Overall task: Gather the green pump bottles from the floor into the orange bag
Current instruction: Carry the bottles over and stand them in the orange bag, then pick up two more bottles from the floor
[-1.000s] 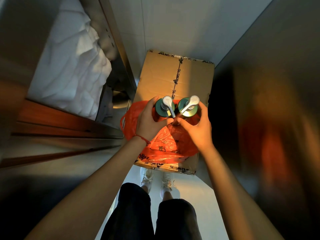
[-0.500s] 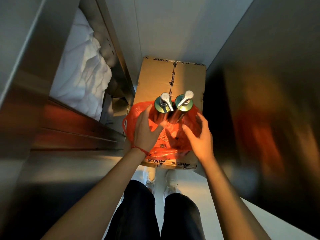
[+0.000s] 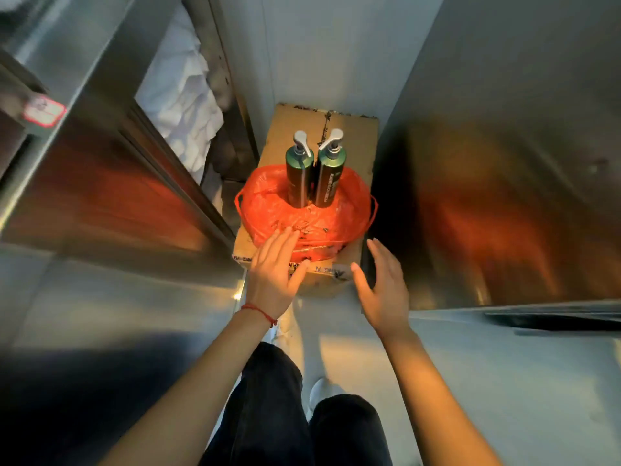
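Note:
Two green pump bottles with silver pumps, the left bottle (image 3: 298, 178) and the right bottle (image 3: 328, 181), stand upright side by side inside the crumpled orange bag (image 3: 336, 220). The bag lies on top of a cardboard box (image 3: 289, 136). My left hand (image 3: 274, 274) hovers over the box's near edge, fingers spread, fingertips at the bag's front. My right hand (image 3: 383, 290) is open beside the box's near right corner, holding nothing. Neither hand touches a bottle.
Shiny metal panels (image 3: 504, 196) close in on both sides of a narrow floor strip. White crumpled cloth (image 3: 181, 95) lies behind the left frame. My dark trousers and a white shoe (image 3: 322, 391) show below.
Both hands have let go of the bottles and pulled back toward me, down to the box's near edge. The bottles stay standing in the bag. The view has drawn back and tilted.

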